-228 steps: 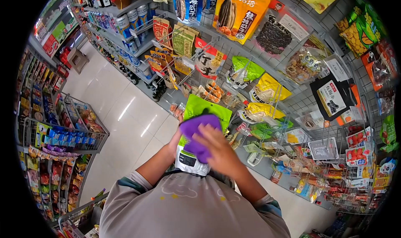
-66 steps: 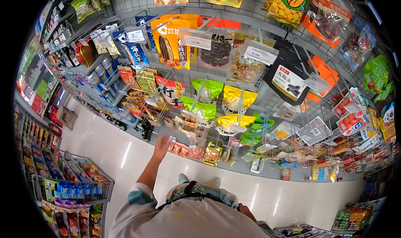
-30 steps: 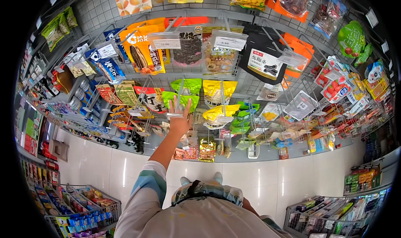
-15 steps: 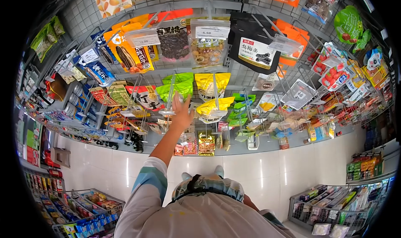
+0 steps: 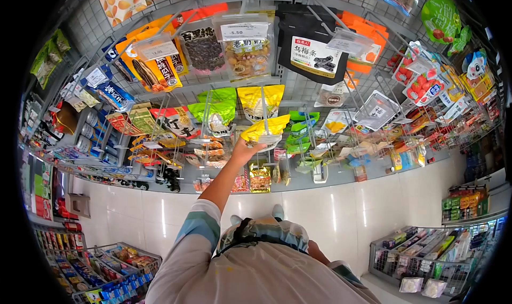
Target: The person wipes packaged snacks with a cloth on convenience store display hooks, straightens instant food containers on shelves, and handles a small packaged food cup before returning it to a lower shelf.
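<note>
Left hand (image 5: 245, 151) against lower left of near yellow bag (image 5: 268, 127), fingers partly hidden, grip indeterminate; far yellow bag (image 5: 253, 102) behind; green bags (image 5: 220, 102) left; black pouch (image 5: 298, 34) far right; right hand hidden

The view comes from one wide-angle camera mounted on the wearer's head. It faces forward and steeply down, aimed at the lower half of the display rack (image 5: 341, 179). The wearer's shirt (image 5: 256, 274) occupies the bottom centre, seen from above; the shoes (image 5: 278, 212) appear beyond it on the floor (image 5: 349, 208), just short of the rack's lower edge. Working range is close: the extended left arm (image 5: 220, 189) spans the gap, and the left hand (image 5: 247, 152) reaches the rack near frame centre. The frame crops the rack's upper part. Barrel distortion curves the rack's lower edge; black corners bound the rounded field.
</note>
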`<control>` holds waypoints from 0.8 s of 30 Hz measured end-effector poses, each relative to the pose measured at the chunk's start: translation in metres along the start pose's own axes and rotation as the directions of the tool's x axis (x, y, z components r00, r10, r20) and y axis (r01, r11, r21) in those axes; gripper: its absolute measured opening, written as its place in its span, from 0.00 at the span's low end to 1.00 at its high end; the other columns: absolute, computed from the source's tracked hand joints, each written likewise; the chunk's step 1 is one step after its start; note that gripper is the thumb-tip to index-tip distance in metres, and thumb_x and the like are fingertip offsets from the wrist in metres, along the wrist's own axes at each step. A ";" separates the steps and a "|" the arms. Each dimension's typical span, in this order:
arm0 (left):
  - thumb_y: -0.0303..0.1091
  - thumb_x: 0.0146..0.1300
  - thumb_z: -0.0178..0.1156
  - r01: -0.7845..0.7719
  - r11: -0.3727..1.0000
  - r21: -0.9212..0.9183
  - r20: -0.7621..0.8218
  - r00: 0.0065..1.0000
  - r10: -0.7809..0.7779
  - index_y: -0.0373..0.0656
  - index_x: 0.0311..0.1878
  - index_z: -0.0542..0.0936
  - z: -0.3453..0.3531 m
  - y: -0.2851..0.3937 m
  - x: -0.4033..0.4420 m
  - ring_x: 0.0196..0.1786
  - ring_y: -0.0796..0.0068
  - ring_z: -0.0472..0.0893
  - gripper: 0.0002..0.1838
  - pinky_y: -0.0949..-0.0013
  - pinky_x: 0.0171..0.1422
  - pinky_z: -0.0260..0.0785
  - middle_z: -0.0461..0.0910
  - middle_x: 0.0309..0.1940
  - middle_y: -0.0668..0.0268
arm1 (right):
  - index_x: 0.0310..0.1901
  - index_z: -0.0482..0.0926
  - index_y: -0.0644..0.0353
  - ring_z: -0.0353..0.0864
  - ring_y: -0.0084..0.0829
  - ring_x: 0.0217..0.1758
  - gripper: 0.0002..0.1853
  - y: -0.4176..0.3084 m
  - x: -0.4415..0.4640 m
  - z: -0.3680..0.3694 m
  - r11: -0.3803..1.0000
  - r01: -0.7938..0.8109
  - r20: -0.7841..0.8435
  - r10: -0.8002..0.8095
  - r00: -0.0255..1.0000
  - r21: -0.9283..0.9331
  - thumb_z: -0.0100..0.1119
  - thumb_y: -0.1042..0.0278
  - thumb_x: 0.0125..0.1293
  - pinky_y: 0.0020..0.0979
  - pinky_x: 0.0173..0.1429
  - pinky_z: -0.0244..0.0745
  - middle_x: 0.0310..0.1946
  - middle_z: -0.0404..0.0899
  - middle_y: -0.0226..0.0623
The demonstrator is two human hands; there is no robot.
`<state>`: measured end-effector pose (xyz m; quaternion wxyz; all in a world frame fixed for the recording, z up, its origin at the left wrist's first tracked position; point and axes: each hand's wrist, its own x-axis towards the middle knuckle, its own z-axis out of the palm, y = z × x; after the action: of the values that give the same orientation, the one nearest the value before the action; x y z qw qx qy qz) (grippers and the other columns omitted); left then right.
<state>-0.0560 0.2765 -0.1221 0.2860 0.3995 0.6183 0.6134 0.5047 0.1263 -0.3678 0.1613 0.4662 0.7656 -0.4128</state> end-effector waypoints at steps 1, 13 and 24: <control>0.37 0.61 0.77 0.005 1.000 -0.002 0.002 1.000 -0.005 0.39 0.65 0.77 -0.001 -0.011 0.003 0.58 0.71 0.81 0.31 0.64 0.65 0.71 0.84 0.55 0.62 | 0.49 0.85 0.63 0.84 0.55 0.56 0.17 -0.003 -0.002 -0.002 0.999 -0.032 -0.009 0.032 0.999 -0.023 0.64 0.70 0.58 0.47 0.62 0.80 0.50 0.86 0.55; 0.37 0.69 0.71 0.169 0.982 -0.081 -0.042 0.984 -0.173 0.35 0.63 0.77 -0.013 0.042 -0.064 0.55 0.73 0.83 0.25 0.67 0.61 0.74 0.85 0.56 0.59 | 0.37 0.90 0.61 0.87 0.34 0.38 0.13 -0.033 0.024 -0.066 0.820 -0.146 -0.157 0.275 0.949 0.554 0.54 0.71 0.65 0.35 0.43 0.82 0.31 0.88 0.43; 0.50 0.73 0.66 0.518 0.838 -0.171 0.060 0.855 -0.516 0.35 0.64 0.78 -0.003 0.129 -0.122 0.55 0.76 0.84 0.29 0.71 0.60 0.74 0.86 0.54 0.61 | 0.66 0.75 0.68 0.82 0.27 0.55 0.26 -0.299 0.022 -0.282 0.501 0.292 -0.144 -0.313 0.939 0.815 0.58 0.54 0.78 0.30 0.64 0.74 0.55 0.85 0.40</control>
<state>0.0233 0.1622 -0.0116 0.4794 0.1939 0.6432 0.5647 0.2791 0.2928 -0.0662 -0.1421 0.3411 0.5497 -0.7492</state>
